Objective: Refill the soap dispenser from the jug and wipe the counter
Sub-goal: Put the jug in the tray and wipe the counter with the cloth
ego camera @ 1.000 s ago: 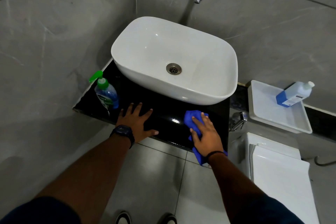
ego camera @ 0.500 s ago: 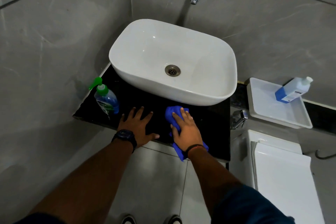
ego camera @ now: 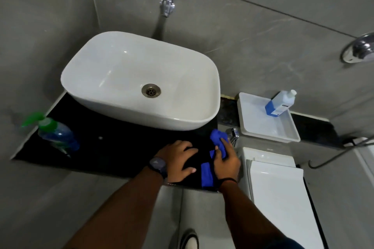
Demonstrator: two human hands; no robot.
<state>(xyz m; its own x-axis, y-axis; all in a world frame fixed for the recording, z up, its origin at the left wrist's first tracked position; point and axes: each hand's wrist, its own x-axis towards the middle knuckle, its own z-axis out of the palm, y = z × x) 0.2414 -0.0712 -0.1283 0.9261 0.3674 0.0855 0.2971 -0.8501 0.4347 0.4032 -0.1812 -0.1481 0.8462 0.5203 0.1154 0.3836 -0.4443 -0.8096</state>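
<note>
A soap dispenser (ego camera: 55,134) with a green pump stands at the left end of the black counter (ego camera: 113,147). A blue-and-white jug (ego camera: 280,103) leans in a white tray (ego camera: 255,129) on the ledge to the right. My right hand (ego camera: 226,160) presses a blue cloth (ego camera: 216,143) onto the counter's right front corner. Just left of the cloth, my left hand (ego camera: 179,159) rests flat on the counter, fingers apart, a dark watch on the wrist.
A white basin (ego camera: 109,66) fills the back of the counter under a wall tap (ego camera: 168,2). A white toilet cistern (ego camera: 277,188) and a small chrome valve (ego camera: 233,134) sit right of the counter. My shoe (ego camera: 190,240) shows on the grey floor tiles.
My right hand slid the cloth left, then back to the counter's right corner. My left hand moved right along the front edge. The view shifted right.
</note>
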